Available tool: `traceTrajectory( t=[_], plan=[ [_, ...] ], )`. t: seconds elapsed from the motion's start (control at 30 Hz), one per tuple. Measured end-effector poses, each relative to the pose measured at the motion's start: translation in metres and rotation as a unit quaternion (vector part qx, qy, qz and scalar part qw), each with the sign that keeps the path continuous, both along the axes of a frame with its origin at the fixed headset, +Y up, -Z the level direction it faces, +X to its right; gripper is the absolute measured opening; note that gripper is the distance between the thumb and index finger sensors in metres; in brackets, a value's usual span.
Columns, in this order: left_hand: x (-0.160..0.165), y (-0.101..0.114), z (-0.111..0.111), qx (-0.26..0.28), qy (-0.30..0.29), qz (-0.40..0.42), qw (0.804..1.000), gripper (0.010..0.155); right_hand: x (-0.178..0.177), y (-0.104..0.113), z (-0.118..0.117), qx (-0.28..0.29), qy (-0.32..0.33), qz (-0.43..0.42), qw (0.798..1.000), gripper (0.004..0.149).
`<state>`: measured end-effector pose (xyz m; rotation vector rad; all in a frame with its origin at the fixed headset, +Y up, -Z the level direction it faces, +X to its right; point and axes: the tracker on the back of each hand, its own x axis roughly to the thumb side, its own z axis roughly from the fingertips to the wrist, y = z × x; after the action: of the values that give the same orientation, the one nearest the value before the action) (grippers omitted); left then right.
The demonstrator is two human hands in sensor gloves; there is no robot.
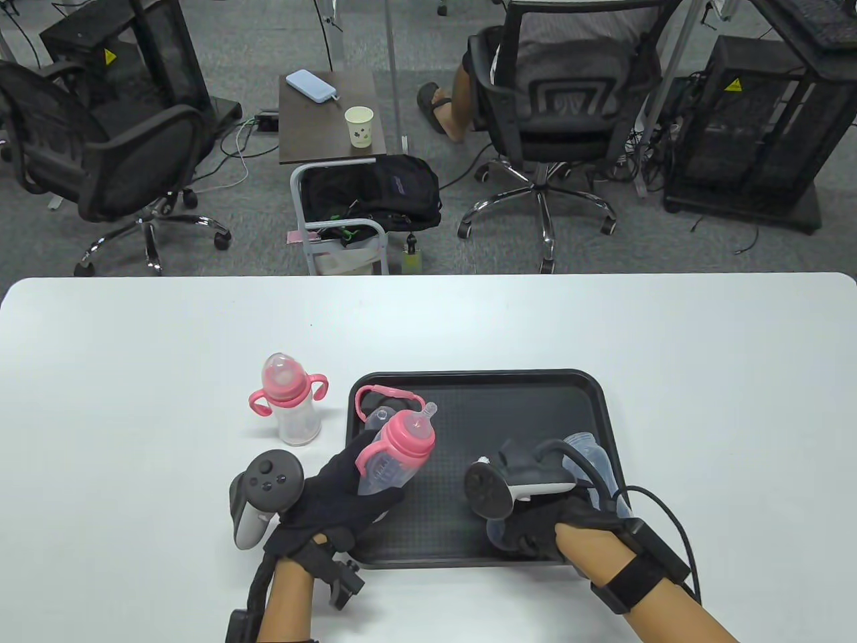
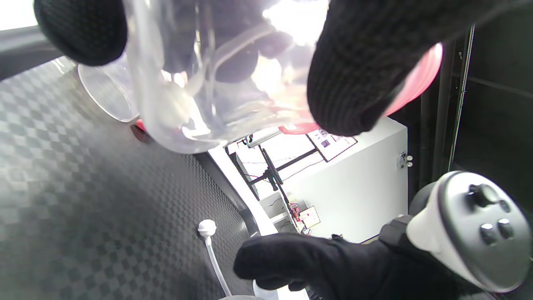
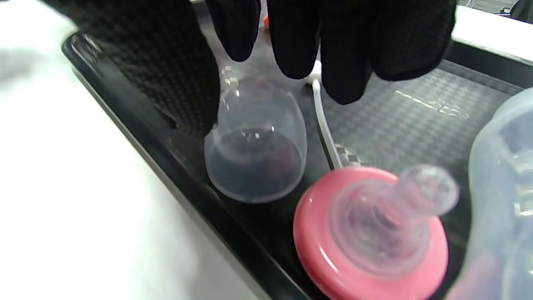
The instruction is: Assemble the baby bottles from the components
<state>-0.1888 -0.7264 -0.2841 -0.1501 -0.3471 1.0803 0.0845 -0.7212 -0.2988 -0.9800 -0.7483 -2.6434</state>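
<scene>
My left hand (image 1: 365, 472) grips a clear bottle (image 1: 388, 469) with a pink collar and nipple (image 1: 410, 432), tilted above the left side of the black tray (image 1: 535, 385). In the left wrist view the gloved fingers (image 2: 354, 71) wrap the bottle (image 2: 195, 91). My right hand (image 1: 532, 529) hovers low over the tray's near right corner. In the right wrist view its thumb (image 3: 179, 83) touches the side of a clear dome cap (image 3: 256, 162) and the other fingers hang over it, not closed. A pink collar with nipple (image 3: 370, 233), a straw (image 3: 327, 133) and a clear bottle body (image 3: 504, 187) lie beside it.
An assembled bottle with pink handles (image 1: 291, 402) stands on the white table (image 1: 134, 348) left of the tray. A pink handle ring (image 1: 378, 395) and a clear part (image 2: 108, 91) lie at the tray's far left. A clear bottle body (image 1: 589, 459) lies at the tray's right.
</scene>
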Motion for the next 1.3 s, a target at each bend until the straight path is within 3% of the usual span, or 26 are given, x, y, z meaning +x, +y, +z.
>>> traceTrajectory(
  t=[0.47, 0.7, 1.03, 1.3],
  plan=[
    [-0.001, 0.0, -0.001, -0.003, -0.004, 0.002, 1.0, 0.093, -0.013, -0.029, 0.0, -0.014, 0.006, 0.033, 0.999, 0.075],
    [0.0, 0.0, -0.001, -0.005, -0.006, -0.002, 1.0, 0.094, -0.015, -0.026, -0.001, -0.011, 0.006, 0.017, 1.0, 0.073],
    [0.002, -0.001, -0.001, -0.012, -0.013, -0.011, 1.0, 0.093, 0.006, 0.038, -0.009, -0.021, -0.056, -0.111, 0.992, 0.072],
    [0.008, -0.002, -0.001, -0.017, -0.027, -0.027, 0.999, 0.093, 0.037, 0.084, -0.017, -0.035, -0.101, -0.237, 0.966, 0.071]
  ],
)
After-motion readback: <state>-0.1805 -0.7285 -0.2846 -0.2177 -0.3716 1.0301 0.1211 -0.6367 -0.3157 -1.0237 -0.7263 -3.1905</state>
